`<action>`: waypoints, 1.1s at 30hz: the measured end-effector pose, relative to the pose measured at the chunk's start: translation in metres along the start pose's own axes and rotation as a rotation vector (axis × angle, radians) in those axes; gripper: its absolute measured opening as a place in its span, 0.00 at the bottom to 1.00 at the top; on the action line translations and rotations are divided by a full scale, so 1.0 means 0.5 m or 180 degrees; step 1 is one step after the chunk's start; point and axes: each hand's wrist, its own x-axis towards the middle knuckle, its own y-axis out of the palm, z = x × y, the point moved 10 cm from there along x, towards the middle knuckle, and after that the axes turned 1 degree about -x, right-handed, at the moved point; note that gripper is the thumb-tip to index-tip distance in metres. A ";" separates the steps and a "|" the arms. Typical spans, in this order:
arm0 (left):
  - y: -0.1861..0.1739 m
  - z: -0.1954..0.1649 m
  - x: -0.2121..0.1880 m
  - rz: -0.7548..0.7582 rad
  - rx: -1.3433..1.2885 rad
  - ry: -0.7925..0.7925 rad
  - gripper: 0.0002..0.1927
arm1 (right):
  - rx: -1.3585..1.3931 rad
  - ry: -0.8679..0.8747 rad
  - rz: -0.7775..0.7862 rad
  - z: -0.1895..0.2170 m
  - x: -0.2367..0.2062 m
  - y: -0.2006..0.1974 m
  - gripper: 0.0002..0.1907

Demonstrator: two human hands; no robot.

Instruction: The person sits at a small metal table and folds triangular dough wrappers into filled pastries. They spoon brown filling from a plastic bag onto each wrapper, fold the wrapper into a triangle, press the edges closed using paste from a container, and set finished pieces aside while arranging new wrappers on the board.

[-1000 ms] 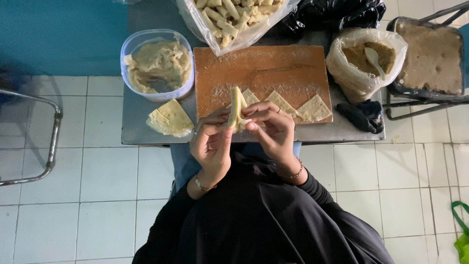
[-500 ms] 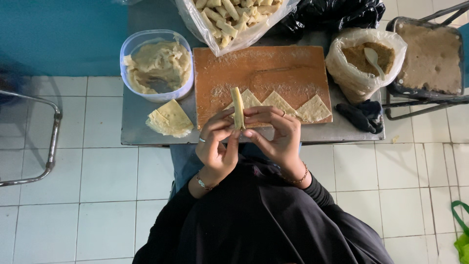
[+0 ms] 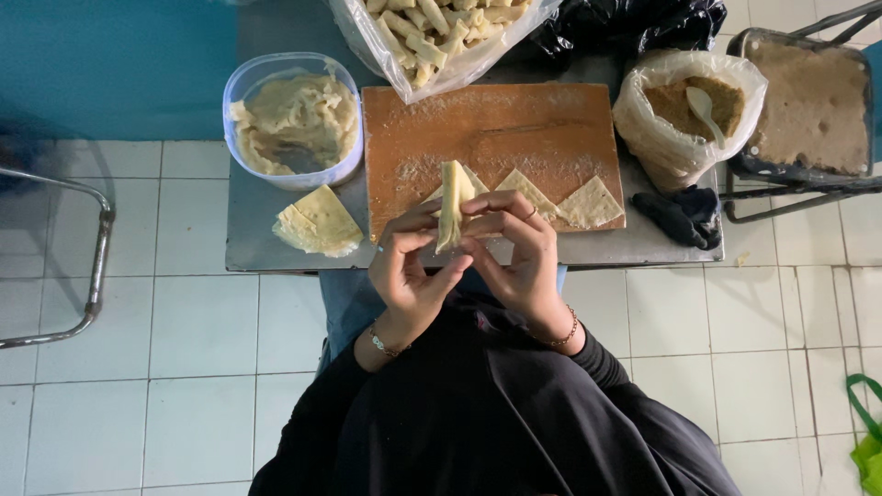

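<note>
Both hands pinch one pale folded pastry wrapper [image 3: 452, 204], held upright over the near edge of a brown wooden board [image 3: 496, 138]. My left hand [image 3: 409, 266] grips its lower left side; my right hand [image 3: 514, 248] closes on its right side with the fingers curled over it. Flat triangular wrappers [image 3: 588, 202] lie on the board just behind my right hand. A loose stack of wrappers [image 3: 317, 220] rests on the metal table to the left.
A clear round tub of pale paste [image 3: 294, 119] stands at the left. A bag of finished rolled pastries [image 3: 432, 28] sits behind the board. A bag of brown filling with a spoon [image 3: 689, 106] is at the right, beside a tray [image 3: 808, 101]. A dark cloth [image 3: 684, 216] lies near the table's edge.
The hands shifted slightly around the wrapper, which stands a little more upright and tighter folded between the fingers. Everything on the table stayed put.
</note>
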 end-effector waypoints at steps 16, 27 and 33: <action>-0.041 0.157 -0.059 -0.0967 -0.1419 -0.1307 0.08 | 0.3778 0.1365 -0.0545 -0.208 -0.018 -0.025 0.05; -0.050 0.165 -0.033 -0.1100 -0.2223 -0.1632 0.08 | 0.1895 0.0591 -0.1346 -0.214 0.005 -0.340 0.08; -0.050 0.166 -0.023 -0.1071 -0.1991 -0.1531 0.08 | -0.2753 0.0079 -0.0411 -0.202 0.104 -0.330 0.03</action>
